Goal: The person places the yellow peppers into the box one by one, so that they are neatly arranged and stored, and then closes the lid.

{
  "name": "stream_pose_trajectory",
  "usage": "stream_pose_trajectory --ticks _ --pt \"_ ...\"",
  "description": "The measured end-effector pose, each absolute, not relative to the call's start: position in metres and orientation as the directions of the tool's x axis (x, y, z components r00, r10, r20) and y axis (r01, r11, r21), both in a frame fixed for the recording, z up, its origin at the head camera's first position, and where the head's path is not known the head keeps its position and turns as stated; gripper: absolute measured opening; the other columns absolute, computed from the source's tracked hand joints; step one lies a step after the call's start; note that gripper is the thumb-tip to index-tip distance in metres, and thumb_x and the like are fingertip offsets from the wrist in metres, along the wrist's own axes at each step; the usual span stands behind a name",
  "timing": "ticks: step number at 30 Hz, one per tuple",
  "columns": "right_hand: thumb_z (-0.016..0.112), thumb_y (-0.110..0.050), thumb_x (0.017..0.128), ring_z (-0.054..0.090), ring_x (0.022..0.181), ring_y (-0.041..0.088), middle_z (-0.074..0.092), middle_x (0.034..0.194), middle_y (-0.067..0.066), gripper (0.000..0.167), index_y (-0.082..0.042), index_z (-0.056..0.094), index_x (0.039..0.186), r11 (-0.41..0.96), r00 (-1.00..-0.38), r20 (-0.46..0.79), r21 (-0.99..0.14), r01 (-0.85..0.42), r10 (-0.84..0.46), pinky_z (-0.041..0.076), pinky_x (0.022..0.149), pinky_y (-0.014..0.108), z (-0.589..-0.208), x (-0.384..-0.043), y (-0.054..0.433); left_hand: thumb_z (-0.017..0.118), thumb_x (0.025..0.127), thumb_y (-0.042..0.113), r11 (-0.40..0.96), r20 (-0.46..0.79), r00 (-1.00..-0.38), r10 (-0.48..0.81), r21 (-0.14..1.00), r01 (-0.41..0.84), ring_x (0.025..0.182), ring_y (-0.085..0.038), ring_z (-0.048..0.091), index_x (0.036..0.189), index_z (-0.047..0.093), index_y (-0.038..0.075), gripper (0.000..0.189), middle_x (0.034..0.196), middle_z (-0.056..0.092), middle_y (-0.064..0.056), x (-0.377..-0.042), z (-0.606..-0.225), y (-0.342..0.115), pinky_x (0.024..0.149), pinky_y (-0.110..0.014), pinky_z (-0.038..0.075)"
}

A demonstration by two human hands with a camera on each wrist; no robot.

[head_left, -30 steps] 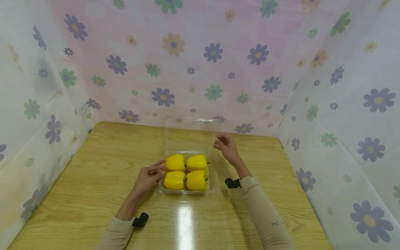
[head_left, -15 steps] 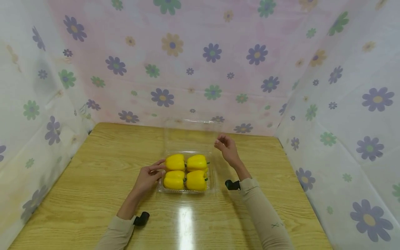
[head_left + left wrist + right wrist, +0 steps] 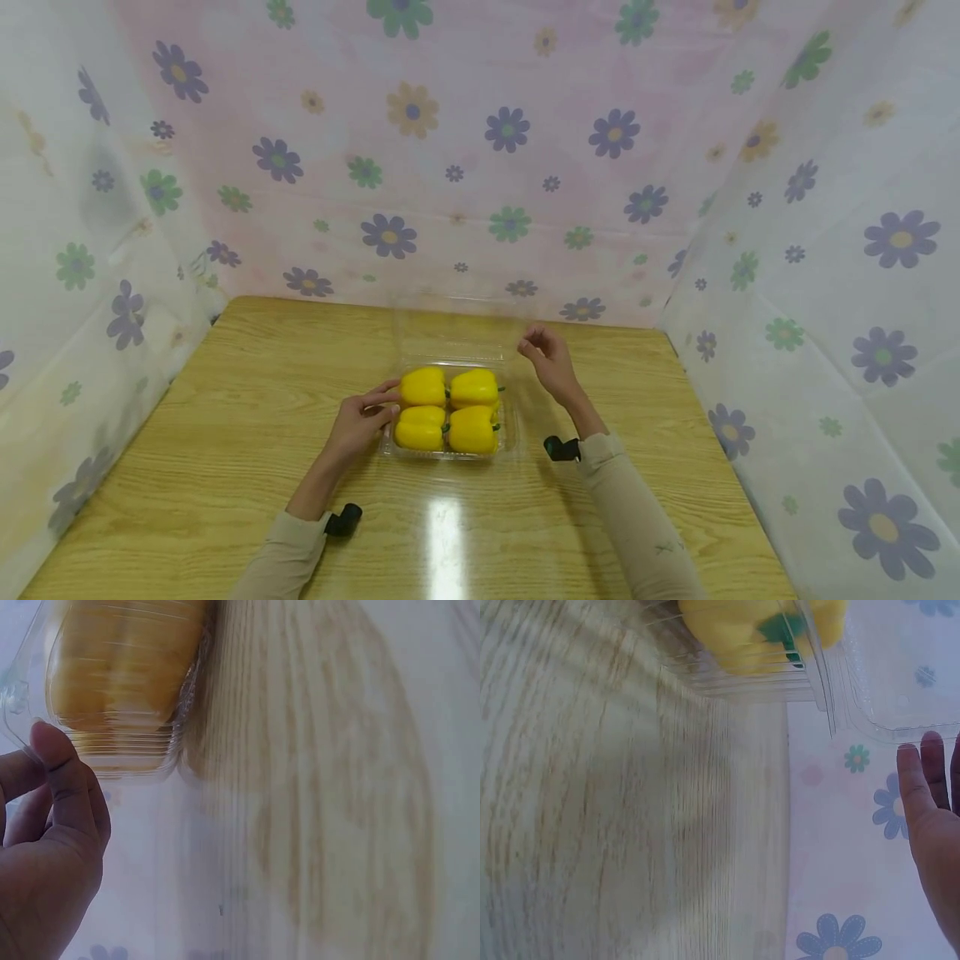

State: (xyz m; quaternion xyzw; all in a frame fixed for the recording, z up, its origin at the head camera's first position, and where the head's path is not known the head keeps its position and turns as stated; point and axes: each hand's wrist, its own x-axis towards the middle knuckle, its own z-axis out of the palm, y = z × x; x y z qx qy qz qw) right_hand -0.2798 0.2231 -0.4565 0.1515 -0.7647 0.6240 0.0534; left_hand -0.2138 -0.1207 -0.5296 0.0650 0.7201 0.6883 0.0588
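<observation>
A clear plastic clamshell container [image 3: 442, 455] rests on the wooden table with several yellow bell peppers [image 3: 474, 388] in two rows inside it. Its transparent lid [image 3: 461, 329] stands raised at the back and leans away. My left hand [image 3: 356, 425] pinches the container's left rim, and the thumb lies over that rim in the left wrist view. At the lid's right edge is my right hand [image 3: 553, 367]; in the right wrist view its fingertips [image 3: 907, 755] meet the lid's edge, thumb and finger close together. A green stem [image 3: 783, 631] shows through the container wall there.
The wooden table [image 3: 225, 450] extends around the container. Flower-printed fabric [image 3: 450, 125] stands behind it and along both sides. Black wrist cameras [image 3: 562, 448] sit at both cuffs.
The lid's top edge has sunk a little, tilting further toward the back, with my right hand staying at its edge. The left hand keeps its place at the rim; the peppers lie as before.
</observation>
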Motion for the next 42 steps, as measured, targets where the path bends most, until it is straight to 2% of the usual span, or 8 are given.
stream_pose_trajectory --ticks 5,16,22,27,30,34,39,42 --pt "0.055 0.001 0.103 0.053 0.106 0.051 0.056 0.106 0.032 0.019 0.018 0.054 0.112 0.158 -0.949 0.27 -0.942 -0.295 -0.162 0.051 0.092 0.024 -0.459 -0.276 0.224 0.064 0.1 0.003 0.022 0.017 -0.982 0.189 1.0 0.022 0.068 -0.01 0.055 0.123 0.069 -0.009 0.027 0.155 0.048 -0.016 -0.215 -0.531 -0.122 0.057 -0.019 0.048" --pt "0.053 0.003 0.103 0.057 0.095 0.008 0.056 0.104 0.029 0.014 0.017 0.054 0.107 0.144 -0.938 0.308 -0.933 -0.33 -0.156 0.047 0.088 0.022 -0.468 -0.267 0.223 0.067 0.097 0.001 -0.01 0.018 -0.974 0.227 1.0 0.016 0.073 -0.009 0.06 0.124 0.066 -0.013 0.031 0.156 0.045 -0.02 -0.218 -0.532 -0.127 0.058 -0.02 0.051" --pt "0.051 0.001 0.105 0.058 0.097 0.009 0.061 0.1 0.003 0.016 0.016 0.055 0.109 0.103 -0.95 0.281 -0.95 -0.296 -0.137 0.048 0.093 0.028 -0.487 -0.274 0.229 0.067 0.097 0.0 -0.032 0.012 -0.963 0.27 0.999 0.003 0.075 -0.01 0.057 0.129 0.062 -0.014 0.036 0.159 0.04 -0.021 -0.218 -0.531 -0.13 0.06 -0.02 0.052" --pt "0.048 -0.006 0.106 0.059 0.107 0.019 0.061 0.105 0.006 0.02 0.013 0.056 0.106 -0.007 -0.968 0.229 -0.973 -0.229 -0.106 0.049 0.103 0.027 -0.489 -0.271 0.227 0.065 0.098 0.0 -0.039 0.036 -0.955 0.295 0.999 0.025 0.076 -0.01 0.056 0.131 0.06 -0.016 0.037 0.16 0.037 -0.024 -0.217 -0.53 -0.131 0.061 -0.02 0.052" --pt "0.048 -0.012 0.107 0.058 0.114 0.025 0.059 0.108 0.009 0.025 0.011 0.058 0.104 -0.105 -0.977 0.195 -0.977 -0.185 -0.09 0.042 0.115 0.041 -0.489 -0.268 0.225 0.064 0.098 -0.001 -0.042 0.046 -0.953 0.3 0.999 0.035 0.075 -0.009 0.056 0.131 0.06 -0.016 0.036 0.16 0.036 -0.024 -0.217 -0.531 -0.131 0.061 -0.019 0.052" --pt "0.05 -0.016 0.107 0.058 0.111 0.02 0.058 0.106 0.006 0.025 0.004 0.061 0.098 -0.159 -0.982 0.178 -0.973 -0.165 -0.067 0.034 0.117 0.053 -0.488 -0.264 0.222 0.062 0.099 -0.002 -0.042 0.048 -0.951 0.306 0.998 0.037 0.074 -0.008 0.056 0.13 0.06 -0.015 0.034 0.161 0.036 -0.021 -0.217 -0.531 -0.132 0.062 -0.019 0.052" --pt "0.049 -0.011 0.106 0.056 0.096 0.013 0.058 0.101 0.003 0.018 -0.003 0.061 0.095 -0.115 -0.978 0.194 -0.976 -0.185 -0.072 0.051 0.1 0.031 -0.492 -0.258 0.222 0.063 0.099 -0.001 -0.026 0.043 -0.951 0.305 0.999 0.037 0.077 -0.008 0.058 0.129 0.062 -0.014 0.033 0.161 0.038 -0.019 -0.215 -0.53 -0.132 0.063 -0.02 0.052" --pt "0.048 -0.008 0.104 0.05 0.085 0.013 0.055 0.095 0.005 0.019 0.007 0.058 0.098 -0.068 -0.967 0.234 -0.971 -0.229 -0.097 0.049 0.081 0.027 -0.496 -0.255 0.225 0.063 0.099 0.0 -0.019 0.046 -0.953 0.299 0.999 0.042 0.079 -0.008 0.06 0.128 0.063 -0.014 0.032 0.16 0.039 -0.019 -0.214 -0.529 -0.132 0.063 -0.021 0.053"
